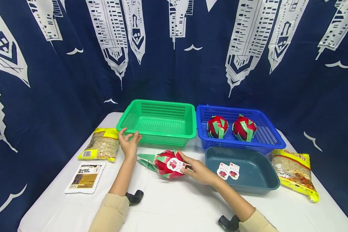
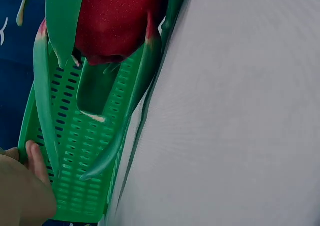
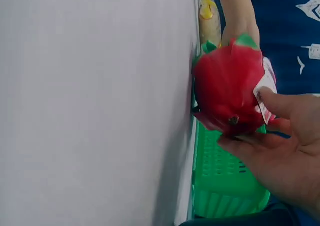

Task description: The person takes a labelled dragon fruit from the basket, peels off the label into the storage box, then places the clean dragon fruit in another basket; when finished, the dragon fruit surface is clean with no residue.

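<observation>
A red dragon fruit [image 1: 164,163] with long green leaves lies on the white table, its leaves pointing left. On its front is a white label [image 1: 174,165] with a fruit picture. My right hand [image 1: 201,172] pinches the label's edge against the fruit; in the right wrist view its thumb [image 3: 272,101] presses the label while other fingers touch the fruit. My left hand [image 1: 129,145] is at the front left corner of the green basket [image 1: 156,133], fingers spread and holding nothing; whether they touch the rim I cannot tell. Leaf tips [image 2: 107,161] hang across the left wrist view.
Two dragon fruits [image 1: 217,127] sit in the blue basket [image 1: 201,129] at the back right. Before it, a dark teal tray [image 1: 252,172] holds two white labels [image 1: 228,170]. Yellow bags [image 1: 293,170] lie on both sides, with a flat white packet [image 1: 85,177] at the left.
</observation>
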A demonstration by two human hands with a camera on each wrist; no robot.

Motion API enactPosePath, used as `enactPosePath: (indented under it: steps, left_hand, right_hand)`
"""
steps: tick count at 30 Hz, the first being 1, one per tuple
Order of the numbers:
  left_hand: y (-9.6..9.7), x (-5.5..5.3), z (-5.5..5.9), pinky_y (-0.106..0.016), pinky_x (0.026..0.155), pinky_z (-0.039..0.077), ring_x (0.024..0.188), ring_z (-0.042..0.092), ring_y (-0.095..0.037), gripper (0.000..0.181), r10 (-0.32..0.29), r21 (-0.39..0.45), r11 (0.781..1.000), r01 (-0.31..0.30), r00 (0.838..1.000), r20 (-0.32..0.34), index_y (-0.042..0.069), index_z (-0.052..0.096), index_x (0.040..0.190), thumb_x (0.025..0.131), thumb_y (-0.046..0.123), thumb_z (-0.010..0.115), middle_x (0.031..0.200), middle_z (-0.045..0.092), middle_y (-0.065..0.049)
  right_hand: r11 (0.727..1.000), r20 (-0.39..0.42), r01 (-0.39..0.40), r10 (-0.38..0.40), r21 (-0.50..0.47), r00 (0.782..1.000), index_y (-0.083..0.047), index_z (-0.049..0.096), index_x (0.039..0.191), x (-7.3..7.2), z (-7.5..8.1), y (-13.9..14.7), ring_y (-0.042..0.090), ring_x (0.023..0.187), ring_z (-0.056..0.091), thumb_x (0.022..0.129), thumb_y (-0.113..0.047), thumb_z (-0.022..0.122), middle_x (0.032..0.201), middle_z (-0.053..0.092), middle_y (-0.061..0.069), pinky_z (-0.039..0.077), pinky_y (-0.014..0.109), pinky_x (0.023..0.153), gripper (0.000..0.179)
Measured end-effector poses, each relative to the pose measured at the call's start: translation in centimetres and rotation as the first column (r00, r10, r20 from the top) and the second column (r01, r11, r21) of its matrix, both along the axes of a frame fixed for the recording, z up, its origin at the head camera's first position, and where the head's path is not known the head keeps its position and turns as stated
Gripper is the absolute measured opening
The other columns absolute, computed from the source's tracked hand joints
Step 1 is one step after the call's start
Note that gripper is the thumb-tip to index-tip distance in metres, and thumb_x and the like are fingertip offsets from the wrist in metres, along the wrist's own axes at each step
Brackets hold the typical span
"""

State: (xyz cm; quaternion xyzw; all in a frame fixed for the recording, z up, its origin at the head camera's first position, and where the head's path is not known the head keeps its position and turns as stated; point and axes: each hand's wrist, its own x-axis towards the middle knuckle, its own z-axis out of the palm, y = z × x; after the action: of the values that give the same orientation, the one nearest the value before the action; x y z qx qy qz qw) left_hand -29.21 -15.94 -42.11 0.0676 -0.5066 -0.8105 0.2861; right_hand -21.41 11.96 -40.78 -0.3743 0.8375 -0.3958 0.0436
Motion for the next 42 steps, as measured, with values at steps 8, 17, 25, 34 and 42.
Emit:
enactPosePath:
  steps: [8, 17, 25, 34, 42]
  left_hand:
    - [0.7, 1.4, 1.3, -0.021, 0.05, 0.037, 0.044, 0.045, -0.012, 0.016, 0.103, -0.538, 0.828, -0.16, 0.986, -0.135, 0.003, 0.061, 0.099, 0.088, 0.016, 0.063, 0.048, 0.039, 0.003]
    - [2.8, 3.7, 2.2, -0.047, 0.092, 0.041, 0.118, 0.043, -0.019, 0.082, -0.652, -0.883, 0.046, 0.467, 0.684, 0.328, 0.031, 0.039, 0.139, 0.069, 0.039, 0.08, 0.131, 0.046, -0.001]
    - [3.6, 4.4, 2.0, -0.035, 0.083, 0.045, 0.111, 0.043, -0.008, 0.102, -0.549, -0.891, -0.19, 0.412, 0.708, 0.444, 0.048, 0.029, 0.139, 0.054, 0.049, 0.086, 0.129, 0.043, 0.012]
    - [3.4, 4.3, 2.0, -0.034, 0.08, 0.045, 0.106, 0.046, -0.009, 0.104, -0.522, -0.884, -0.207, 0.419, 0.717, 0.462, 0.043, 0.03, 0.14, 0.052, 0.048, 0.087, 0.125, 0.044, 0.012]
    - [3.5, 4.3, 1.8, -0.033, 0.079, 0.045, 0.105, 0.046, -0.008, 0.103, -0.518, -0.887, -0.198, 0.418, 0.723, 0.456, 0.047, 0.029, 0.139, 0.053, 0.048, 0.086, 0.124, 0.045, 0.012]
  right_hand:
    - [0.998, -0.006, 0.065, -0.065, 0.025, 0.998, -0.006, 0.019, 0.147, 0.5, -0.6, -0.1, 0.034, 0.131, 0.03, 0.093, -0.019, 0.056, 0.143, 0.032, 0.021, 0.026, 0.047, 0.105, 0.066]
    - [0.958, -0.095, 0.273, -0.281, -0.09, 0.955, -0.006, 0.043, 0.137, 2.1, -0.5, -0.8, 0.026, 0.096, 0.058, 0.084, -0.017, 0.068, 0.12, 0.053, 0.014, 0.05, 0.041, 0.078, 0.059]
    - [0.755, 0.079, 0.579, -0.586, -0.307, 0.806, -0.012, 0.062, 0.108, 4.7, 0.2, -2.4, 0.005, 0.049, 0.027, 0.072, -0.014, 0.079, 0.056, 0.033, -0.003, 0.024, 0.021, 0.046, 0.04]
    - [0.642, 0.412, 0.645, -0.5, -0.414, 0.762, -0.001, 0.056, 0.12, 3.9, -2.4, -3.6, 0.003, 0.042, 0.019, 0.082, -0.014, 0.071, 0.046, 0.025, -0.007, 0.015, 0.018, 0.039, 0.044]
    - [0.498, 0.478, 0.712, -0.529, -0.495, 0.701, -0.003, 0.069, 0.103, 3.4, -3.3, -4.2, 0.003, 0.041, 0.021, 0.082, -0.014, 0.071, 0.045, 0.027, -0.006, 0.015, 0.017, 0.038, 0.024]
